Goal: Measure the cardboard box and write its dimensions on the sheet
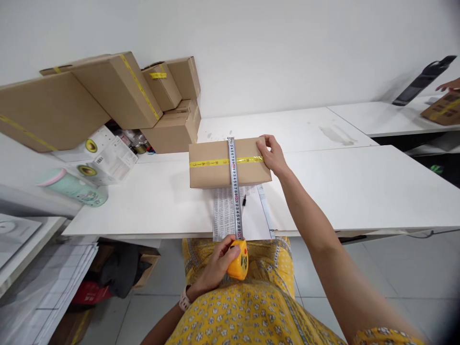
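My left hand [223, 258] is wrapped round a yellow tape measure [238, 262] at the table's front edge, over my lap. Its steel blade [235, 196] runs forward from the case and lies across the top of a cardboard box [212, 176] sealed with yellow tape, ending near the box's far edge. With my right hand [272, 152] I grip the box by its right end, thumb on top. Printed sheets [223, 218] stick out from under the box, and a black pen [244, 200] lies on them beside the blade.
Cardboard boxes [115, 88] are stacked at the back left, above a white avocado-print box [108, 158]. A mint tumbler [81, 189] leans nearby. At far right are a dark bottle [424, 80] and another person's hand [449, 85] on a box [442, 108].
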Available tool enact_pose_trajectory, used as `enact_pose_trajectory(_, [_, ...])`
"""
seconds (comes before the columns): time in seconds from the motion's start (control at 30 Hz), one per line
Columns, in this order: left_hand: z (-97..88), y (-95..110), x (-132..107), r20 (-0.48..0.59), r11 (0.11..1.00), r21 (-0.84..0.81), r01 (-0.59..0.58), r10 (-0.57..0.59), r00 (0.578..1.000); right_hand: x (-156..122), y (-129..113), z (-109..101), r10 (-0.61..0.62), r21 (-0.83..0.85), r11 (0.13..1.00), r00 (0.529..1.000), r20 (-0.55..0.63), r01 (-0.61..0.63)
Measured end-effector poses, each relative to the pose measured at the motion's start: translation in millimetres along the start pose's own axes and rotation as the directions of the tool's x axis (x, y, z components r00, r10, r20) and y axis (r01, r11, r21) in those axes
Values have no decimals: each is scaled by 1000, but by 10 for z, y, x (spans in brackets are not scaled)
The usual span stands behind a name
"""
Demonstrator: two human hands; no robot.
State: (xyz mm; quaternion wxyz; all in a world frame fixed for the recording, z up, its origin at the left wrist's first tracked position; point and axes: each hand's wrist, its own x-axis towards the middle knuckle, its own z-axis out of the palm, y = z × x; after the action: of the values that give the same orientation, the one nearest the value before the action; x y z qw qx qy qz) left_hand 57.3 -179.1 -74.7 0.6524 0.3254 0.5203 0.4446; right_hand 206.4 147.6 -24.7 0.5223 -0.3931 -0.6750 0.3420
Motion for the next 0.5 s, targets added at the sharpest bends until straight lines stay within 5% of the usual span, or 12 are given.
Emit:
enact_pose_trajectory(0.37, [57,-9,-12,55,999,-43,-7,10,998,5,31,-20,-17,-47,999,1000,25,18])
enact_pose_trajectory(0.5, [60,-4,-18,46,999,-33,1,1,999,35,-26,-16,-175,-206,960,982,77,188])
